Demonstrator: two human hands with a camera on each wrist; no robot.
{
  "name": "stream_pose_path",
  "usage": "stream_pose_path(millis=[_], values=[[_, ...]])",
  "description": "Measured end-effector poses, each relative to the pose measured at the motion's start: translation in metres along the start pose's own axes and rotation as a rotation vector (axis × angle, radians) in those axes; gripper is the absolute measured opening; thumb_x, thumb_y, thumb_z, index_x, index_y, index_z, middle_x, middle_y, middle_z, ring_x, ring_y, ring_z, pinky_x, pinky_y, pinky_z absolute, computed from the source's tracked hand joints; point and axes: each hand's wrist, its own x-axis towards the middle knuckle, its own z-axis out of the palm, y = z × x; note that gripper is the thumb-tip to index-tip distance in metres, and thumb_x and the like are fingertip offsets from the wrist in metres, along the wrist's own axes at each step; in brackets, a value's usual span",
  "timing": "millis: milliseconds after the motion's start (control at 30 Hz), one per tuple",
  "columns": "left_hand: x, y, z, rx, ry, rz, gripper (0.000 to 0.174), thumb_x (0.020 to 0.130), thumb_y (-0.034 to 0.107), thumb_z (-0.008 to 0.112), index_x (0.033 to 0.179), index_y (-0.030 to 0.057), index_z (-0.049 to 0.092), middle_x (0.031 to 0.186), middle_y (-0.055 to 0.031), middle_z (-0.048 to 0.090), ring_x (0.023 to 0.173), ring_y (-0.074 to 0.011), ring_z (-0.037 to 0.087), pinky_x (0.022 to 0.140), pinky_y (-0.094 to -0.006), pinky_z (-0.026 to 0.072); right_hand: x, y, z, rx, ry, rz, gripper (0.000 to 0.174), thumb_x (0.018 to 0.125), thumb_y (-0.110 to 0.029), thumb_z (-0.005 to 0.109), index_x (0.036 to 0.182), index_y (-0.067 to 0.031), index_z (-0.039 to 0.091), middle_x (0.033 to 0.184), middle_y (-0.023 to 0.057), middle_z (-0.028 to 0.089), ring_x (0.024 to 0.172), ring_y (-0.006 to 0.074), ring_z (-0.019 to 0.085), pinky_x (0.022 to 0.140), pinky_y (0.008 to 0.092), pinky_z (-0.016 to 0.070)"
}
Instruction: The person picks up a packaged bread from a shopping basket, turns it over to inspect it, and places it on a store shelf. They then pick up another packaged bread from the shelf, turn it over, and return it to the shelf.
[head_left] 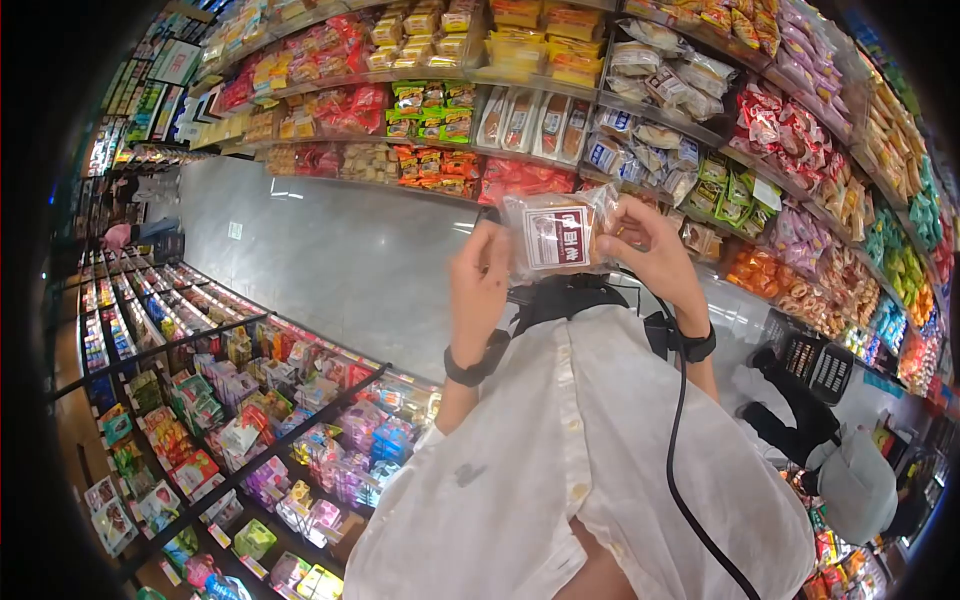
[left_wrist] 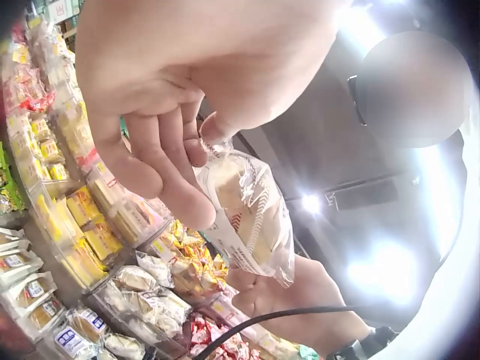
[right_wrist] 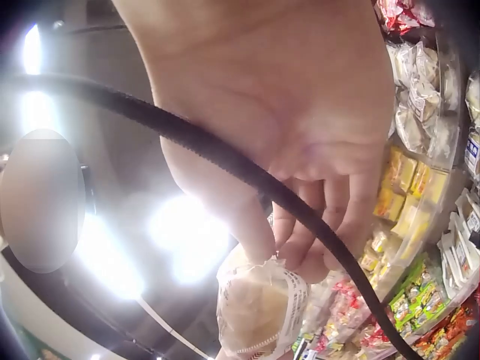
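A clear plastic packet of bread (head_left: 558,238) with a white and dark red label is held up in front of the body, label facing the head camera. My left hand (head_left: 482,285) pinches its left edge between thumb and fingers. On the opposite side my right hand (head_left: 655,255) grips the wrapper near the top right corner. The left wrist view shows the back of the packet (left_wrist: 251,214) with printed text and a crinkled end under the left fingertips. In the right wrist view, thumb and fingers close on the packet's edge (right_wrist: 262,300).
Shelf bins of wrapped snacks (head_left: 430,110) curve along the far side and right. A lower display of small packages (head_left: 250,420) fills the left. A black cable (head_left: 680,450) hangs past the right wrist. Another person (head_left: 850,480) is at the right, near a dark basket (head_left: 830,372).
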Motion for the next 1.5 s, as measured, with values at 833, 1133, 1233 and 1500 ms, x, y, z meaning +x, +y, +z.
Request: stream_pose_path(millis=[833,1133,1233,1500], values=[[0.003,-0.012,-0.027,0.145,-0.04,0.031,0.007,0.099,0.006,0.066,0.104,0.0015,0.065,0.08,-0.0036,0.068,0.073,-0.0094,0.064,0.066,-0.0281,0.0499,-0.001,-0.01,0.009,-0.273,0.035,-0.102,0.019,0.093,-0.01,0.076,0.105,-0.0045,0.062,0.091,-0.0023,0.061,0.082,0.0076,0.055,0.068,0.0256,0.0435],[-0.004,-0.006,-0.025,0.067,-0.093,-0.059,0.008,0.107,0.009,0.062,0.107,0.0007,0.063,0.093,-0.0016,0.072,0.079,-0.0077,0.068,0.067,-0.0236,0.0496,0.002,-0.011,0.005,-0.357,0.057,-0.059,0.019,0.093,-0.006,0.078,0.104,-0.0038,0.063,0.092,-0.0036,0.062,0.082,0.0057,0.051,0.072,0.0241,0.0428],[-0.004,-0.009,-0.025,0.037,-0.099,-0.055,0.008,0.107,0.009,0.062,0.107,0.001,0.064,0.093,-0.0013,0.072,0.078,-0.0073,0.067,0.066,-0.0235,0.049,0.003,-0.01,0.006,-0.361,0.086,-0.049,0.017,0.092,-0.006,0.077,0.104,-0.0034,0.066,0.09,-0.0026,0.065,0.079,0.007,0.051,0.069,0.0251,0.042],[-0.006,-0.015,-0.026,0.009,-0.123,-0.087,0.006,0.106,0.006,0.062,0.107,0.0,0.062,0.093,-0.0027,0.073,0.078,-0.0091,0.068,0.069,-0.024,0.052,0.006,0.004,0.006,-0.25,0.095,-0.087,0.013,0.093,-0.005,0.074,0.104,-0.003,0.067,0.091,0.0002,0.069,0.085,0.0087,0.062,0.074,0.0268,0.0484]])
